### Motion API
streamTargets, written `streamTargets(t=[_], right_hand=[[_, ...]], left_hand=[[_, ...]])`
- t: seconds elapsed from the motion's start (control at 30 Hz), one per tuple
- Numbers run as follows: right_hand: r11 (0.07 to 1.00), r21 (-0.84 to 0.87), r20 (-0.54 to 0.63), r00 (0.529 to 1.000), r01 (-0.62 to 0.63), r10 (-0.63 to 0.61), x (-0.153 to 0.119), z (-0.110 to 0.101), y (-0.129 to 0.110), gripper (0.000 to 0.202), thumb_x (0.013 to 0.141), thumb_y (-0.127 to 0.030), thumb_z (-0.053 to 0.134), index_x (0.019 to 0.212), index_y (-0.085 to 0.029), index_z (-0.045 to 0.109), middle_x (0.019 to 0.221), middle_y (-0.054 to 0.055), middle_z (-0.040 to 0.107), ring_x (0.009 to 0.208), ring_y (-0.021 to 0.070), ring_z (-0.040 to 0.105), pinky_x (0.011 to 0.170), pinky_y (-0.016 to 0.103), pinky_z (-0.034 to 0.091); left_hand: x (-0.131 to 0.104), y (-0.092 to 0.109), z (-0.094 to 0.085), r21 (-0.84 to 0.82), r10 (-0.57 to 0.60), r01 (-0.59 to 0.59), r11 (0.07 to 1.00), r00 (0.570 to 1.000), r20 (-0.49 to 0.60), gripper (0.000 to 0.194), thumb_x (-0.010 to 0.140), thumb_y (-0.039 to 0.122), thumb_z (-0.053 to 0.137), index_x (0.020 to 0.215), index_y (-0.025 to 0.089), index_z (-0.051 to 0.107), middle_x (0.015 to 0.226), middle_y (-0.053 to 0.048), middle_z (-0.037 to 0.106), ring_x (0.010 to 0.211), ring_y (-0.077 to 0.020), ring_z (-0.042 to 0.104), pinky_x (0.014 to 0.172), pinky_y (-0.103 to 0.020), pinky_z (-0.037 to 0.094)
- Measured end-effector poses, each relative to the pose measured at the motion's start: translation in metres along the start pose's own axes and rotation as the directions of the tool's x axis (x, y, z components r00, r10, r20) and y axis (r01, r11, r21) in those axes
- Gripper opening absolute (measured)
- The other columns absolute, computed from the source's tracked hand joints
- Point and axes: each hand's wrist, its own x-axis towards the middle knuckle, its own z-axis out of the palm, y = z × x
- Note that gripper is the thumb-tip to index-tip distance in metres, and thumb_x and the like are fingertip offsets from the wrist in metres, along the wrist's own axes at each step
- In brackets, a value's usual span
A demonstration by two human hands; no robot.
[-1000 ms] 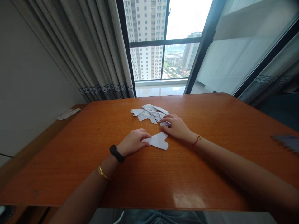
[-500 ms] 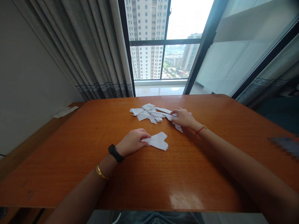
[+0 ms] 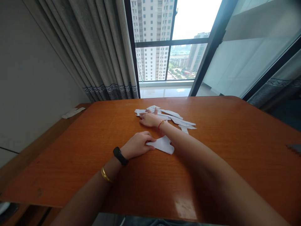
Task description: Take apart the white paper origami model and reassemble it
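Near the middle of the table, my left hand [image 3: 138, 145] pinches the narrow end of a white paper cutout [image 3: 163, 145]. Its wide end has two rounded lobes like a heart and points right, partly behind my right forearm. Farther off, my right hand [image 3: 150, 119] rests over the left part of a pile of white paper scraps [image 3: 171, 113], thumb and fingers apart. The hand covers some of the scraps. Long strips from the pile stretch out to the right.
The orange-brown wooden table [image 3: 94, 150] reaches toward a window. More white paper [image 3: 73, 112] lies on a ledge along the left wall. A grey curtain [image 3: 105, 47] hangs beyond the far left corner. A blurred patch [image 3: 293, 148] sits at the right edge.
My right hand has moved left from the right end of the scraps to their left part. Some strips now lie farther right. My left hand keeps its pinch on the cutout.
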Motion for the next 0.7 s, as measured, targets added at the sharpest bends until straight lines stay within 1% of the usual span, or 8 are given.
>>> streamTargets(t=[0.07,0.17,0.27,0.33,0.37,0.47,0.57,0.7], right_hand=[[1.000,0.011,-0.048,0.999,0.010,-0.009,-0.002,-0.005,-0.001,0.032,0.090,-0.030,0.047,0.114,-0.025,0.068,0.132,0.005,0.058,0.127,0.0321,0.041,0.108,0.058,0.017],[0.987,0.160,-0.288,0.957,0.010,0.037,-0.019,-0.023,0.004,0.030,0.091,-0.026,0.044,0.108,-0.021,0.068,0.119,0.007,0.065,0.115,0.0256,0.051,0.104,0.049,0.031],[0.841,0.535,-0.488,0.843,0.082,0.228,-0.049,-0.042,0.006,0.022,0.083,-0.026,0.058,0.102,-0.020,0.065,0.096,0.005,0.069,0.089,0.0199,0.061,0.085,0.038,0.048],[0.632,0.759,-0.437,0.841,0.155,0.318,-0.073,-0.051,0.004,0.040,0.076,-0.027,0.068,0.115,-0.023,0.057,0.086,0.001,0.067,0.078,0.0167,0.062,0.074,0.034,0.051],[0.520,0.835,-0.388,0.861,0.177,0.330,-0.085,-0.054,0.001,0.048,0.073,-0.027,0.071,0.118,-0.025,0.055,0.085,-0.001,0.066,0.077,0.0158,0.062,0.073,0.033,0.052],[0.314,0.936,-0.258,0.920,0.161,0.296,-0.117,-0.055,-0.004,0.038,0.066,-0.028,0.077,0.100,-0.024,0.061,0.085,-0.001,0.067,0.079,0.0153,0.064,0.077,0.033,0.053],[0.369,0.923,-0.214,0.939,0.105,0.268,-0.139,-0.048,0.000,0.019,0.067,-0.026,0.076,0.080,-0.019,0.063,0.087,0.002,0.069,0.084,0.0172,0.065,0.081,0.035,0.052],[0.665,0.742,-0.293,0.931,0.078,0.218,-0.158,-0.036,0.018,0.008,0.076,-0.016,0.059,0.077,-0.018,0.067,0.091,0.005,0.070,0.088,0.0189,0.065,0.081,0.036,0.051]], left_hand=[[0.000,0.000,0.000,-0.012,0.008,-0.008,1.000,1.000,0.007,0.025,0.079,0.029,0.070,0.102,0.020,0.070,0.101,-0.004,0.065,0.092,-0.0192,0.060,0.084,-0.028,0.046],[0.000,-0.001,0.002,-0.014,-0.050,0.048,0.999,0.994,-0.098,0.026,0.078,0.039,0.070,0.095,0.020,0.067,0.097,-0.003,0.063,0.087,-0.0186,0.058,0.080,-0.031,0.045],[0.002,-0.004,0.005,-0.050,-0.239,0.240,0.970,0.885,-0.399,0.033,0.078,0.047,0.066,0.094,0.019,0.058,0.095,-0.003,0.059,0.085,-0.0193,0.055,0.078,-0.034,0.045],[0.004,-0.004,0.005,-0.115,-0.302,0.286,0.951,0.790,-0.534,0.042,0.077,0.047,0.067,0.105,0.019,0.053,0.104,-0.006,0.058,0.091,-0.0209,0.055,0.082,-0.036,0.045],[0.004,-0.004,0.005,-0.144,-0.291,0.254,0.956,0.781,-0.552,0.049,0.076,0.046,0.068,0.113,0.020,0.050,0.113,-0.007,0.057,0.098,-0.0221,0.055,0.086,-0.038,0.045],[0.005,0.001,0.002,-0.201,-0.162,0.074,0.977,0.869,-0.467,0.050,0.080,0.043,0.066,0.122,0.021,0.051,0.125,-0.007,0.059,0.109,-0.0235,0.056,0.094,-0.038,0.042],[0.003,0.007,0.000,-0.089,-0.076,0.045,0.995,0.923,-0.377,0.022,0.089,0.036,0.056,0.105,0.024,0.066,0.106,-0.002,0.071,0.099,-0.0214,0.062,0.100,-0.042,0.036],[0.000,0.007,0.001,0.192,-0.007,0.074,0.979,0.944,-0.330,0.024,0.092,0.025,0.051,0.108,0.030,0.068,0.107,-0.001,0.072,0.099,-0.0203,0.062,0.106,-0.049,0.020]])
